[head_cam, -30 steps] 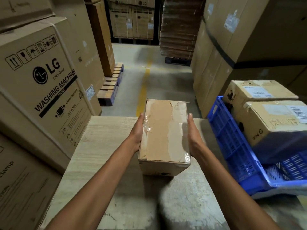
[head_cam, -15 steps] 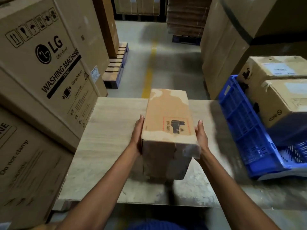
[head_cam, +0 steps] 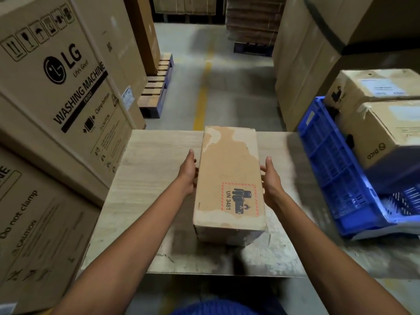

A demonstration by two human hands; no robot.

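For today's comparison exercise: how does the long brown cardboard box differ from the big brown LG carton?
The long brown cardboard box is small and lies on the table; the big brown LG carton towers beside it. The box bears a red-edged UN 3481 label, the carton black print. Both are cardboard.

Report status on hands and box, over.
Left grip and right grip open, flanking the cardboard box. Box flat on the table, UN 3481 label up. Blue crate to its right, not touching.
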